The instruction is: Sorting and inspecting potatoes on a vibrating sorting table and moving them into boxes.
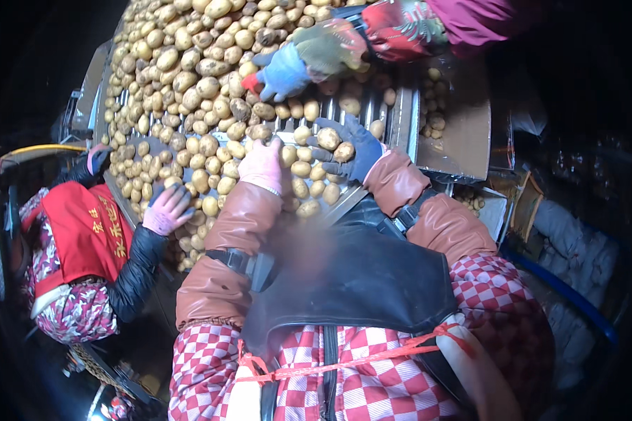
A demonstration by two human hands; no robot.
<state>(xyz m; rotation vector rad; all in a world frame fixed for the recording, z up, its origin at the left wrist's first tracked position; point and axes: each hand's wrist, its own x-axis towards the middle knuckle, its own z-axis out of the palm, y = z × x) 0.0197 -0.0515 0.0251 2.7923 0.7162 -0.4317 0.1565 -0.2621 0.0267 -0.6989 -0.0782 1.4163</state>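
A thick layer of potatoes (207, 88) covers a sorting table with metal bars. My left hand (262, 165), in a pink glove, reaches in at the middle with its fingers closed about a brownish potato (259, 132) at the fingertips. To its right, my right hand (364, 151) wears a dark blue-grey glove. Its fingers curl around two potatoes, a dirt-marked potato (328, 139) and a paler potato (344, 151), which lie against the palm. Looser potatoes (300, 169) rest on the surface between my hands.
Across from me, a co-worker's multicoloured glove (288, 70) reaches over the pile. On the left, another person in a red apron (84, 228) has a pink-and-grey glove (167, 209) on the potatoes. A cardboard box (463, 119) with potatoes stands right. Metal bars (400, 116) edge the table.
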